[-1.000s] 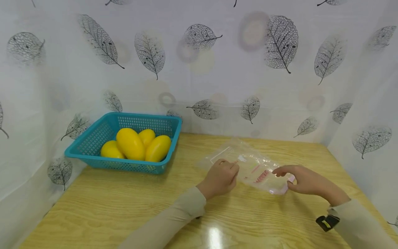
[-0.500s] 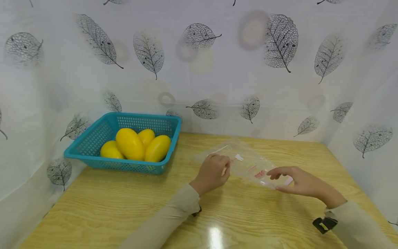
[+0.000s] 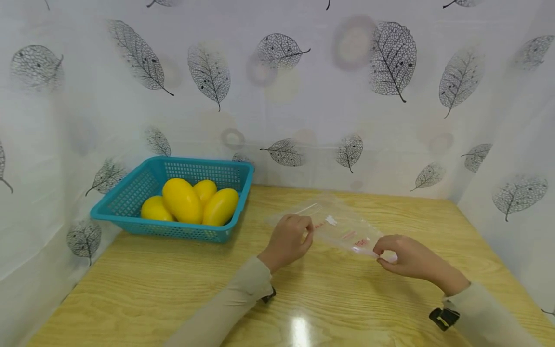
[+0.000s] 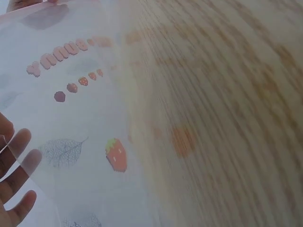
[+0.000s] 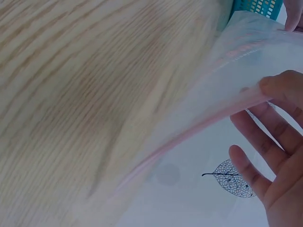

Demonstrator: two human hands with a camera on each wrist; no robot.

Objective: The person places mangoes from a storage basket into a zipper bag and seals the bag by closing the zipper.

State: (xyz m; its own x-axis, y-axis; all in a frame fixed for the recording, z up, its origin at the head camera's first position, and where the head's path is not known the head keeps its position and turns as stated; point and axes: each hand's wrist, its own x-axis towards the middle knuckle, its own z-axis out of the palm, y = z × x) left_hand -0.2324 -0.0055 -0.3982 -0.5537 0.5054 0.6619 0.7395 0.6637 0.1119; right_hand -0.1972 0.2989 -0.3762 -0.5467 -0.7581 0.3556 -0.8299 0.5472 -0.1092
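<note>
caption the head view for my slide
Left hand and right hand hold clear plastic bag; rectangular teal plastic basket holds oval yellow objects

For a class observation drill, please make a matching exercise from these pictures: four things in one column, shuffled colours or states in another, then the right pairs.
Column one
1. basket
2. oval objects
3. bag
4. right hand

Column two
A. pinching clear plastic
B. yellow, grouped together
C. turquoise, with many small holes
D. see-through, with red printing

Right pairs: 1-C, 2-B, 3-D, 4-A
</note>
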